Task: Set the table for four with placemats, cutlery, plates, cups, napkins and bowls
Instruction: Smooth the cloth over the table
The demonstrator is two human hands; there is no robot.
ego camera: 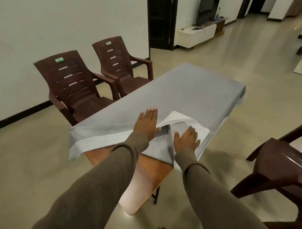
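Two brown plastic armchairs at 10 o'clock, near the table's left long side; nothing on either seat.

Grey tablecloth spread flat and smooth from centre out to 1 o'clock. Near end at 6 o'clock not yet dressed: cloth folded back on itself, pale underside showing in a raised flap, bare wooden tabletop exposed below the fold.

Left hand flat on the cloth just left of the flap, fingers straight and close together, palm down, pressing; no grip.

Right hand flat on the turned-back cloth just right of the flap, fingers spread, palm down; likewise no grip. Brown sleeves on both forearms.

Third brown armchair at 4 o'clock, pulled back from the table.

Judged progress: very early. Only the cloth partly laid; near end left to unfold and smooth. No placemats, cutlery, plates, cups, napkins or bowls anywhere in view, on the table or off; location of these cannot tell. All four settings left to do.
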